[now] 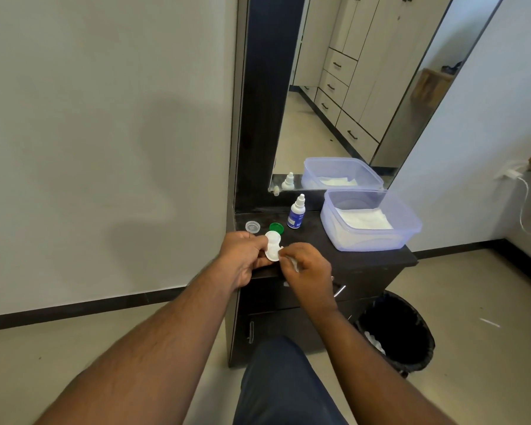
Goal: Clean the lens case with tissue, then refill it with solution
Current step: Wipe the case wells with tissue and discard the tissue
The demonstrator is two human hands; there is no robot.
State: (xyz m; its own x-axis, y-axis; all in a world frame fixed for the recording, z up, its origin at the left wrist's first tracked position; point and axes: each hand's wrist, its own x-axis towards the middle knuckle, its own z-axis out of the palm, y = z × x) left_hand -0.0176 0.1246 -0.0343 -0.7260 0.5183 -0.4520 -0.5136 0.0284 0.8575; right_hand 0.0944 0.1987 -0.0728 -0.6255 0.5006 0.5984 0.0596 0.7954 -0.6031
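lens case: white lens case (pixel 273 247), both wells uncapped, held in the air above the front left corner of the bench (pixel 365 259), tilted with one well higher than the other
left hand: left hand (pixel 243 259) has its grip closed on the case, thumb and fingers pinching its left edge
right hand: right hand (pixel 307 268) has its grip closed on a wad of white tissue (pixel 291 261) (mostly hidden under the fingers), pressed against the lower well's right rim
caps: green cap (pixel 276 228) and clear cap (pixel 252 226) lie side by side on the bench just behind the hands, not touching
solution: solution bottle (pixel 296 212), white with a blue label, stands upright right of the green cap, nozzle cap on
tissue box: clear plastic tub (pixel 377 237) on the right half of the bench, open, white tissues (pixel 365 218) folded inside
mirror: mirror (pixel 350 102) behind the bench, reflecting bottle, tub and cupboards
bin: black-lined bin (pixel 396 332) on the floor right of the bench, white scraps inside
person: blue trouser leg (pixel 282 388) at the bottom centre
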